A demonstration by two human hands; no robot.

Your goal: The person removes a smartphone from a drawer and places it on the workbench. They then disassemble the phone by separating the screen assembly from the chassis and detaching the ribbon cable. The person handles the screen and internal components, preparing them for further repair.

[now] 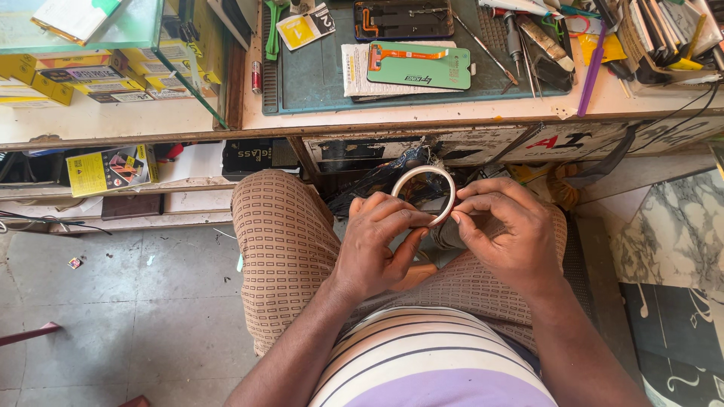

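Item: one white tape ring [424, 195], held upright over the lap below the table's [422, 114] front edge, gripped between both hands; left hand [377, 245] closed on its lower left rim, right hand [505, 230] pinching its right side, fingers curled. Surroundings: a green work mat [317, 79] lay on the table near its front edge, bearing a green phone back panel [418, 66], with screwdrivers [520, 45] toward the right end. Yellow boxes [83, 71] were stacked at the left end; nothing stood between hands and ring.
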